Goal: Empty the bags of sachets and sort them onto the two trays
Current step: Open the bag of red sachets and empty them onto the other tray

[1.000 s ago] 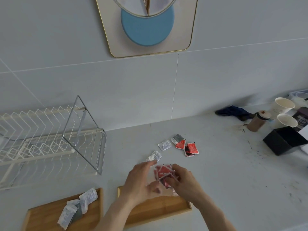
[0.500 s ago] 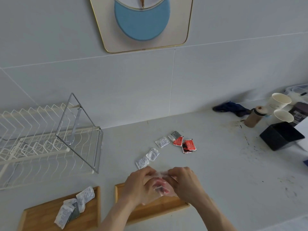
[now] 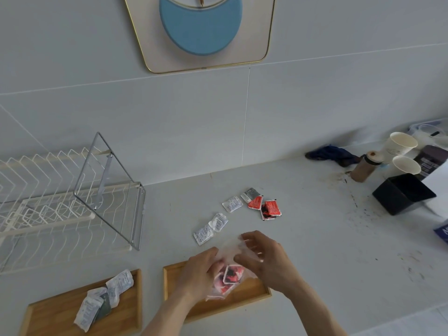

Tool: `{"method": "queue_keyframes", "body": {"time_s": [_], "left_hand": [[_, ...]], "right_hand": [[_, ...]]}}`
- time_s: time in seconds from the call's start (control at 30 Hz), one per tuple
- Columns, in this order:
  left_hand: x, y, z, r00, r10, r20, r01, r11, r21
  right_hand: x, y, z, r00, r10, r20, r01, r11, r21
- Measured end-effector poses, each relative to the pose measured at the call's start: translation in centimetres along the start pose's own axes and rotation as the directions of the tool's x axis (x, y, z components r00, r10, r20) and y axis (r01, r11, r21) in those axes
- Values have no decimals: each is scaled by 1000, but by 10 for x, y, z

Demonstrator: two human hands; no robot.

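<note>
Both my hands hold a clear plastic bag over the right wooden tray. My left hand grips its left side and my right hand pinches its top. Red sachets show inside the bag's lower part. The left wooden tray carries several white sachets. Loose on the counter beyond my hands lie two white sachets, another white sachet, a grey sachet and red sachets.
A white wire dish rack with a metal frame stands at the left. At the far right are paper cups, a brown bottle, a black box and a dark blue cloth. The counter there is stained.
My hands have drawn back toward me over the right tray. The right hand rose to the bag's top, and the red sachets now hang lower in the bag.
</note>
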State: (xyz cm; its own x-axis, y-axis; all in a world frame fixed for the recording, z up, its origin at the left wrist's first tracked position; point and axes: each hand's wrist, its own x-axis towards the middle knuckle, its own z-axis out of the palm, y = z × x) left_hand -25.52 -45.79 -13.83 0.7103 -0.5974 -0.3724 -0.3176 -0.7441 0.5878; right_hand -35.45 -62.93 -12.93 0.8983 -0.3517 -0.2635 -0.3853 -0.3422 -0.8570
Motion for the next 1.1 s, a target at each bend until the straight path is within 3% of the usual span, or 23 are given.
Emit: {"method": "queue_keyframes", "body": {"time_s": [0.07, 0.2, 0.3, 0.6, 1.1], "left_hand": [[0, -3, 2, 1000, -11, -11, 11, 997, -81], [0, -8, 6, 999, -34, -16, 32, 989, -143], [2, -7, 8, 996, -87, 4, 87, 996, -14], [1, -1, 17, 995, -99, -25, 98, 995, -37], [6, 16, 21, 999, -12, -41, 4, 986, -169]], "right_hand": [[-3, 15, 1, 997, 47, 67, -42, 997, -61], [-4, 37, 8, 995, 53, -86, -69, 980, -186], [-2, 35, 11, 995, 32, -96, -52, 974, -219], [-4, 30, 7, 964, -31, -263, 13, 998, -68], [-18, 20, -15, 897, -115, -427, 91, 993, -76]]}}
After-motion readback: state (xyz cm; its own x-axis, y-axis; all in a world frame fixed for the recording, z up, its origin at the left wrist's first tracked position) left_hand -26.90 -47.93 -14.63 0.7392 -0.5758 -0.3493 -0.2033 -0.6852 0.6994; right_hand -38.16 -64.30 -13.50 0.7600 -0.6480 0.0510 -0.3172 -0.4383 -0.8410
